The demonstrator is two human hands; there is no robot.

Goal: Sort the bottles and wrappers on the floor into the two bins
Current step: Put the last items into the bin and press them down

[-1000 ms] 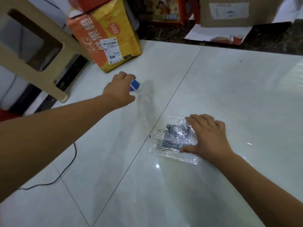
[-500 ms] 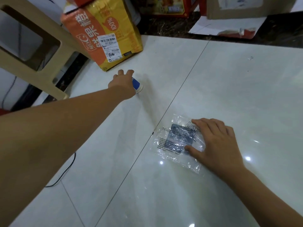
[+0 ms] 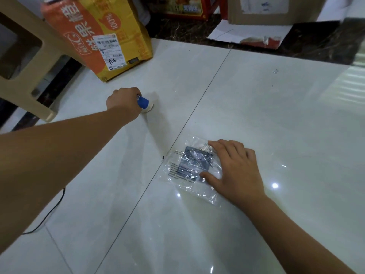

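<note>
A pale tiled floor fills the view, and one dark seam crosses it on a slant from the far edge toward the near one.

Far left of the seam stands a beige stool, one foot on the tile. A thin black cable curls over the floor near the person, also left of the seam. An orange box with a white shipping label leans at the far edge, between the stool and the seam.

The left hand reaches out left of the seam, just short of that box. Its fingers are curled tight round a small bottle — only the blue label and the white end show past the knuckles. The white end touches the floor close to the seam on its left side; the rest of the bottle is hidden in the fist.

Just right of the seam, its left edge reaching the line, a clear crinkled wrapper lies flat, with a dark printed patch at its middle. The right hand rests palm-down on the wrapper's right part — fingers straight and a little spread, thumb laid on the plastic.

Beyond the seam's far end, on dark stone, sit a red box, a sheet of white paper and a brown carton.
</note>
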